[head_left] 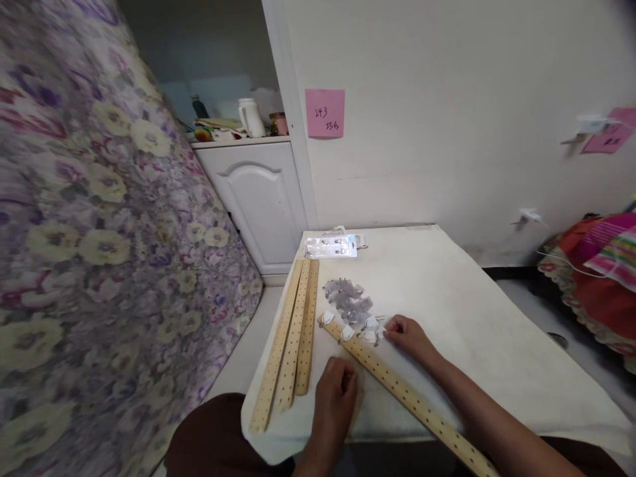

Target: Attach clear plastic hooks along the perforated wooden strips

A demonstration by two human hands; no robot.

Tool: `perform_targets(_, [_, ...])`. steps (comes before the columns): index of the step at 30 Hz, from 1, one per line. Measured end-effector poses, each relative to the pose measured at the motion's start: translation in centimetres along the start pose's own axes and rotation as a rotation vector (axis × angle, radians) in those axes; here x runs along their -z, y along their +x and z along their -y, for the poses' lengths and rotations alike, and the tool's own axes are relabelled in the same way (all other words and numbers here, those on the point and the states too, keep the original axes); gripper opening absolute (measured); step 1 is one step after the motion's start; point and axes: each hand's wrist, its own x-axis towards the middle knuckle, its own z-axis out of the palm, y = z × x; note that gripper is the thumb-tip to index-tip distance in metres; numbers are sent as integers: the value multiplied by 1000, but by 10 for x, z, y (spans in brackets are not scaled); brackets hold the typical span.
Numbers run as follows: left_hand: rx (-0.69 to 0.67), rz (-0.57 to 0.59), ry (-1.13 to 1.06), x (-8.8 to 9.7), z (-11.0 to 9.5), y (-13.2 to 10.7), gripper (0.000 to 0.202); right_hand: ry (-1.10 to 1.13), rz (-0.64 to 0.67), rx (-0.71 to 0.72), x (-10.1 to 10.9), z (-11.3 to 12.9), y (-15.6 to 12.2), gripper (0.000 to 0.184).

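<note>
Held the left hand point(336, 391) at lower centre, loosely curled; could not tell of anything inside. Had a wooden strip point(401, 392) slanting from centre to lower right, perhaps for easy reach by both hands. Held the right hand point(410, 339) right of centre, with bent fingertips at white tags point(368, 336), just beside others on the strip; could not tell a grip from a touch. Saw three sticks point(297, 331) grouped left of centre, probably for working room. Saw grey packets point(346, 301) heaped mid-frame, apparently for handy picking, and a clear pack point(322, 247) beyond, seemingly out of the way near the far edge of the tabletop point(497, 371).

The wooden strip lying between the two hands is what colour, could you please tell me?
The wooden strip is light tan, seen best in the head view.
</note>
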Motion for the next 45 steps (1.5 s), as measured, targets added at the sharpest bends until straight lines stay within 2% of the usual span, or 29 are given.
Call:
perform_targets(5, [12, 19, -5, 1, -1, 0, 13, 182, 136, -42, 0, 2, -6, 18])
perform_targets(13, [36, -4, 6, -1, -3, -2, 7, 334, 311, -73, -22, 7, -14, 25])
perform_targets(25, [102, 49, -8, -6, -10, 5, 12, 330, 327, -68, -28, -1, -11, 19])
perform_targets(45, [66, 81, 61, -9, -8, 3, 13, 293, 338, -84, -26, -3, -17, 18])
